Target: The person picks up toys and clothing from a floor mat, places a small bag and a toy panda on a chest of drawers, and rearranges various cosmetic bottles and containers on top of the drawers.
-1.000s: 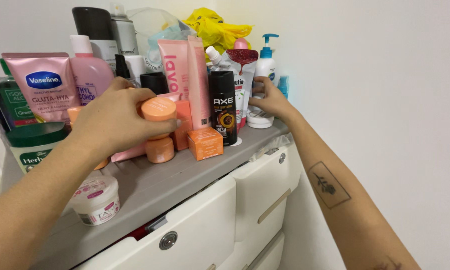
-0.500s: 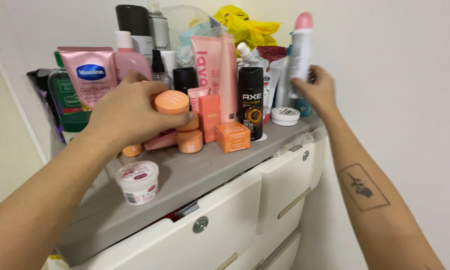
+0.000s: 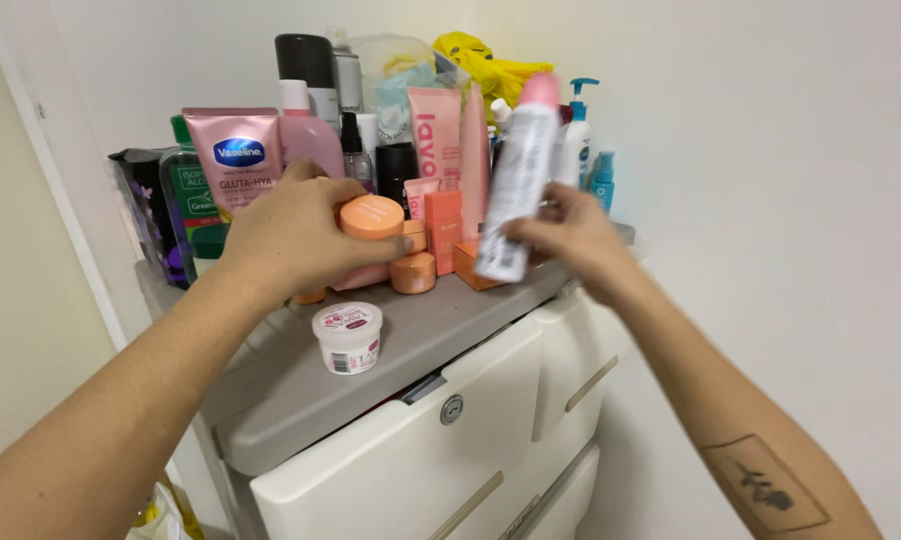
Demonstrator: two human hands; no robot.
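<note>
Orange jar (image 3: 372, 216) is being gripped by left hand (image 3: 289, 232), spray can (image 3: 518, 180) by right hand (image 3: 571, 238); neighbouring small jars (image 3: 412, 271) risk being toppled.

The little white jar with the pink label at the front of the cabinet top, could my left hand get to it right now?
Probably not freely: the small white jar stands unobstructed just below your left hand, but that hand already grips an orange jar.
</note>
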